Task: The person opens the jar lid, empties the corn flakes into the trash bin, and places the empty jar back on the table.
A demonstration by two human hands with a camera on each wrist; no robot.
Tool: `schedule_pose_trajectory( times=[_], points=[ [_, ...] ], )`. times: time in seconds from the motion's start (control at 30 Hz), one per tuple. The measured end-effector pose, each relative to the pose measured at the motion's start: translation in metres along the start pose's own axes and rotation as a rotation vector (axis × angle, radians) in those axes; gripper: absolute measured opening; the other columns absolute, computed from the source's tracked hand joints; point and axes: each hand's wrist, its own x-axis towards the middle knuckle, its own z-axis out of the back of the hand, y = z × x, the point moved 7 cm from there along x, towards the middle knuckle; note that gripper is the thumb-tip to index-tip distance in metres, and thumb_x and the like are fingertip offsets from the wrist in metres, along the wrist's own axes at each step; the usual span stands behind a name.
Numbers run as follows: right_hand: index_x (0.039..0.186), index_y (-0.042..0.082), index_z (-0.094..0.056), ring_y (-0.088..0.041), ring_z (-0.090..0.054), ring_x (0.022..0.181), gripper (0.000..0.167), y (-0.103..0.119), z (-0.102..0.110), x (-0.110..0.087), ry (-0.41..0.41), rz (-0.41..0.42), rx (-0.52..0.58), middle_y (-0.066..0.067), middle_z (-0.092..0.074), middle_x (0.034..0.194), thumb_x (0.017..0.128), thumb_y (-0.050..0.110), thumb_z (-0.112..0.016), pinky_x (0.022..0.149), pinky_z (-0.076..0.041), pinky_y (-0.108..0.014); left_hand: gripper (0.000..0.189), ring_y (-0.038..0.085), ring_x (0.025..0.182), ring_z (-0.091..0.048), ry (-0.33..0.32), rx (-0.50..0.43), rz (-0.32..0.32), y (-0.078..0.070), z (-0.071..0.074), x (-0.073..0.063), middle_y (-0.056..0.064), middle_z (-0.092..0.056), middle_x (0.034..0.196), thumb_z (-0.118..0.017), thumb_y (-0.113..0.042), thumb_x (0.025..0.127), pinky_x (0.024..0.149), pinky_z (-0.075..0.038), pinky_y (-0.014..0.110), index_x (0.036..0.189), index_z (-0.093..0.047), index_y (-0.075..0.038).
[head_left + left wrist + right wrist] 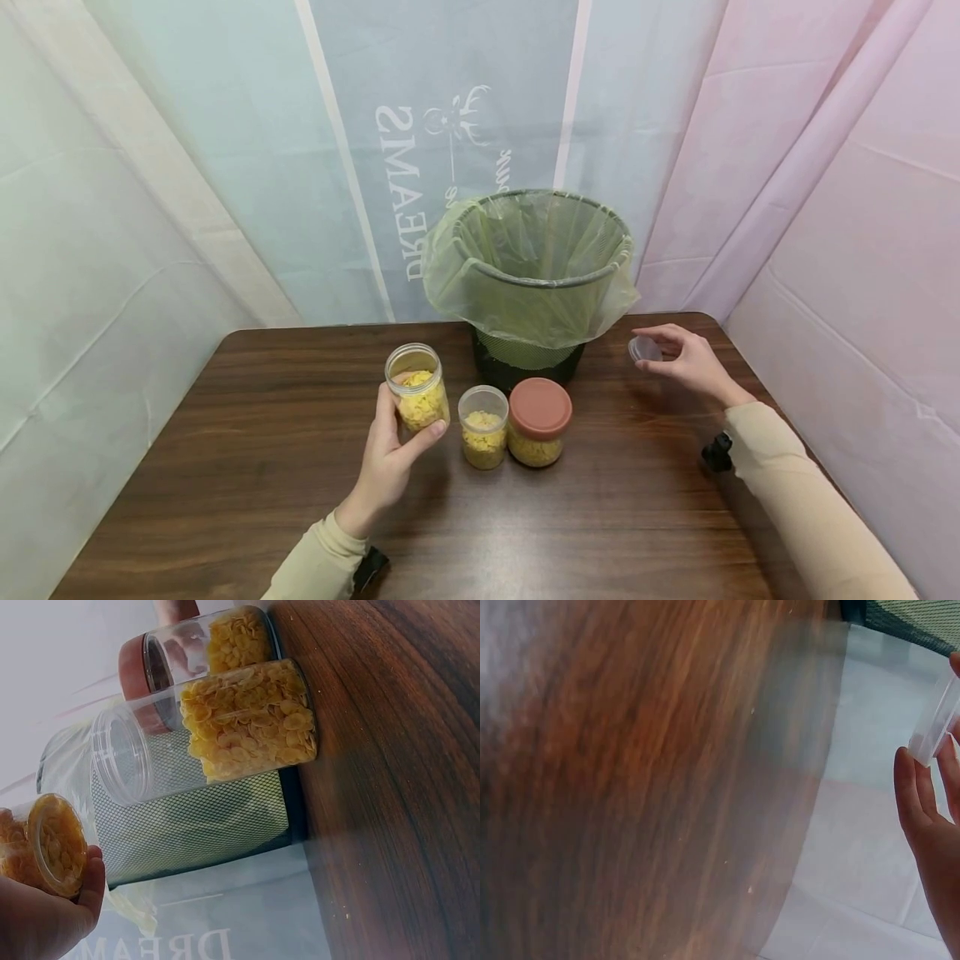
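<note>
My left hand [393,450] grips a clear jar [422,398] of yellow flakes, raised off the table and tilted, its mouth uncovered. In the left wrist view the base of that held jar [58,844] faces the camera. My right hand [692,364] pinches a clear lid [645,350] by its edge above the right side of the table; the right wrist view shows the lid [936,724] edge-on. Between the hands stand a lidless clear jar [483,433] of flakes and, touching or close beside it, a jar with a reddish lid [539,408].
Behind the jars a black mesh bin [528,354] stands on the table, lined with a thin greenish bag [540,308] folded over its rim. Fabric sheets [247,125] hang around the back and sides of the brown wooden table [247,433]. A few crumbs lie on it.
</note>
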Motion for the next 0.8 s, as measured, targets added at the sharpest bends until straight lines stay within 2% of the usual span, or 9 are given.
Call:
schedule_pose_trajectory(
  times=[0.1, 0.2, 0.33, 0.63, 0.73, 0.8],
  points=[
    [0.121, 0.014, -0.064, -0.015, -0.064, 0.098, 0.05, -0.015, 0.0, 0.004, 0.002, -0.032, -0.001, -0.011, -0.064, 0.114, 0.074, 0.019, -0.082, 0.078, -0.048, -0.011, 0.058, 0.011, 0.108, -0.052, -0.008, -0.003, -0.005, -0.001, 0.0, 0.0, 0.009, -0.052, 0.119, -0.065, 0.005, 0.082, 0.093, -0.042, 0.019, 0.131, -0.035, -0.002],
    [0.122, 0.014, -0.064, -0.02, -0.066, 0.096, 0.051, -0.025, -0.001, 0.008, 0.004, -0.049, -0.019, -0.012, -0.066, 0.114, 0.075, 0.023, -0.081, 0.074, -0.05, -0.013, 0.058, 0.012, 0.107, -0.052, -0.017, -0.005, -0.004, -0.002, 0.001, 0.0, 0.008, -0.052, 0.118, -0.066, 0.005, 0.082, 0.092, -0.042, 0.019, 0.131, -0.036, -0.002],
    [0.123, 0.01, -0.063, -0.032, -0.067, 0.097, 0.052, -0.032, 0.0, 0.013, 0.001, -0.07, -0.06, -0.015, -0.066, 0.115, 0.076, 0.027, -0.08, 0.069, -0.048, -0.009, 0.059, 0.012, 0.107, -0.052, -0.025, 0.002, -0.003, -0.001, 0.002, 0.0, 0.008, -0.052, 0.117, -0.066, 0.005, 0.082, 0.092, -0.042, 0.019, 0.132, -0.036, -0.002],
    [0.123, 0.007, -0.063, -0.036, -0.065, 0.1, 0.056, -0.046, -0.001, 0.023, 0.009, -0.127, -0.108, -0.019, -0.064, 0.119, 0.076, 0.033, -0.079, 0.068, -0.044, -0.006, 0.059, 0.012, 0.107, -0.053, -0.021, 0.005, 0.012, 0.001, 0.005, -0.001, 0.009, -0.052, 0.118, -0.066, 0.005, 0.082, 0.093, -0.043, 0.02, 0.132, -0.035, -0.002],
    [0.125, 0.007, -0.062, -0.036, -0.065, 0.101, 0.057, -0.05, -0.003, 0.027, 0.03, -0.128, -0.139, -0.019, -0.062, 0.122, 0.077, 0.035, -0.078, 0.071, -0.048, -0.011, 0.059, 0.012, 0.109, -0.052, -0.022, 0.017, 0.008, 0.001, 0.006, -0.001, 0.008, -0.051, 0.118, -0.066, 0.005, 0.082, 0.095, -0.041, 0.019, 0.132, -0.035, -0.002],
    [0.125, 0.005, -0.061, -0.036, -0.065, 0.101, 0.058, -0.053, -0.005, 0.029, 0.047, -0.126, -0.158, -0.021, -0.062, 0.122, 0.078, 0.036, -0.077, 0.073, -0.052, -0.02, 0.059, 0.012, 0.109, -0.052, -0.03, 0.03, -0.001, 0.001, 0.007, -0.002, 0.009, -0.052, 0.118, -0.066, 0.005, 0.082, 0.094, -0.041, 0.019, 0.132, -0.036, -0.001]
  ],
)
